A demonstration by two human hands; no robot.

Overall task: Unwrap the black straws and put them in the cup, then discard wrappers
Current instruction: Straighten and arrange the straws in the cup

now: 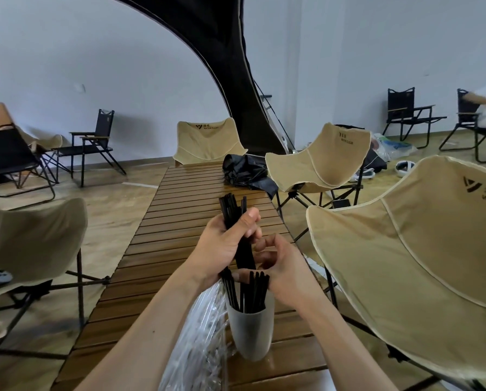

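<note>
A pile of clear wrappers lies on the near part of the slatted counter, touching the left side of the cup. The left hand grips a bundle of black straws, fingers and thumb curled round it; the bundle tilts, its upper ends pointing far and its lower part running down toward the cup. The frosted cup stands upright near the counter's right edge with more straws standing in it. The right hand is just right of the bundle above the cup, fingers curled at the straws' lower part; whether it actually pinches them I cannot tell. Farther along the counter lies a black bag.
</note>
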